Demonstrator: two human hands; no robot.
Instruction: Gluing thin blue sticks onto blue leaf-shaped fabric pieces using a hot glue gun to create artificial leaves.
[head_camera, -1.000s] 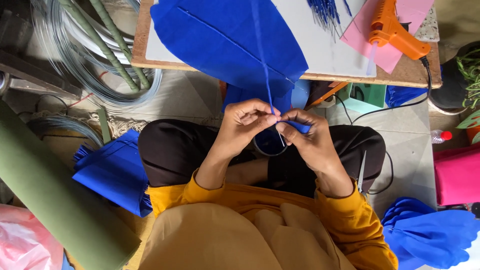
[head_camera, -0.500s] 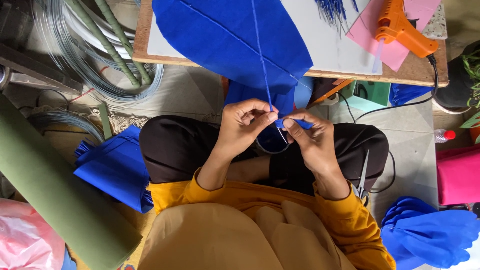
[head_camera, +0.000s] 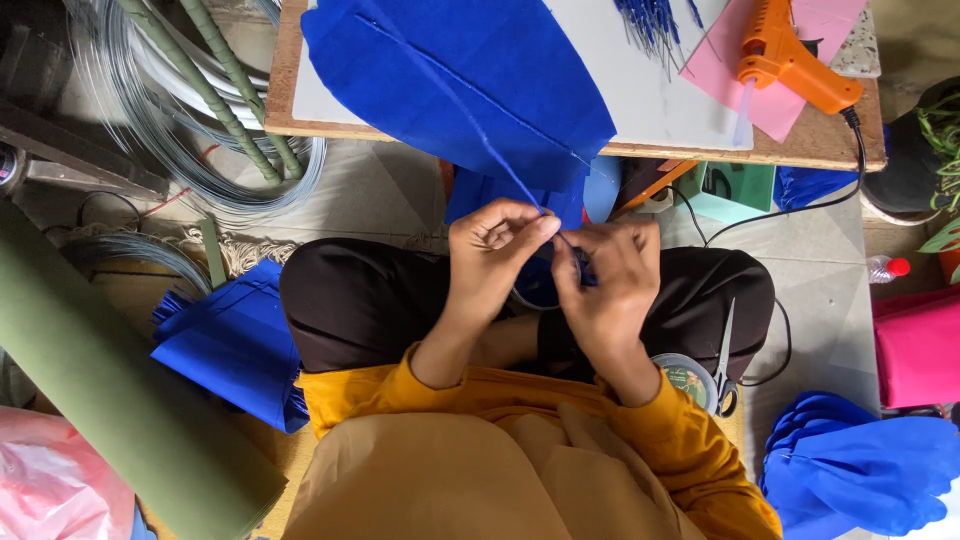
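My left hand (head_camera: 493, 252) pinches a thin blue-wrapped wire (head_camera: 500, 165) that slants up and left over a big blue fabric petal (head_camera: 455, 75) lying on the wooden board (head_camera: 810, 150). My right hand (head_camera: 605, 285) is closed around a narrow blue tape strip (head_camera: 583, 268) at the wire's lower end, fingertips touching the left hand's. Both hands hover over my lap, above a dark round tape roll (head_camera: 530, 290) mostly hidden beneath them.
An orange glue gun (head_camera: 790, 60) rests on pink paper at the board's right. Scissors (head_camera: 723, 355) and a small round tin (head_camera: 690, 378) lie by my right knee. Blue petals (head_camera: 235, 345) lie left, more at lower right (head_camera: 860, 470). Coiled wire (head_camera: 170, 110) and a green roll (head_camera: 120, 390) sit left.
The wire has swung from nearly upright to leaning up-left. My right hand has turned over the strip, hiding most of it. A round tin now shows by the scissors.
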